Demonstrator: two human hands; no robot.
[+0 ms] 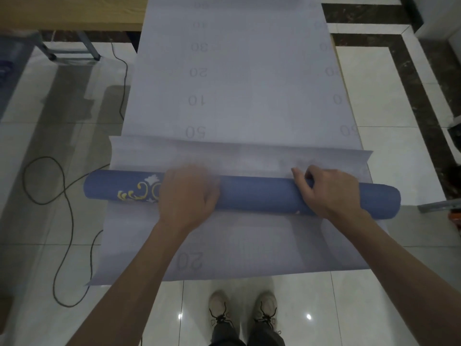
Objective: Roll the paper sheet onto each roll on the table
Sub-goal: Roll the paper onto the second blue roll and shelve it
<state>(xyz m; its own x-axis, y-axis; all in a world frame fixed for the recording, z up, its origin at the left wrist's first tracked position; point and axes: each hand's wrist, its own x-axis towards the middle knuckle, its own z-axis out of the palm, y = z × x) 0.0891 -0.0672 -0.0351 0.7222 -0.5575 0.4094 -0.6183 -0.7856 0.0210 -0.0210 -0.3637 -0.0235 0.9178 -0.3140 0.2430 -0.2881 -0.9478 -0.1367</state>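
Note:
A blue roll (257, 193) with a yellow and white ornament near its left end lies crosswise on a long pale paper sheet (237, 96) printed with faint numbers. My left hand (188, 193) lies over the roll left of its middle, fingers curled over the top; it is blurred. My right hand (329, 191) rests on the roll toward its right end, with fingers pinching the paper's edge at the roll's far side. A loose fold of paper (239, 156) lies just behind the roll. The sheet's near end (224, 265) hangs toward me.
A black cable (64, 196) loops over the tiled floor on the left. A wooden table (69, 13) with metal legs stands at the back left. My shoes (243, 308) are below the sheet's near edge. Dark tile borders run along the right.

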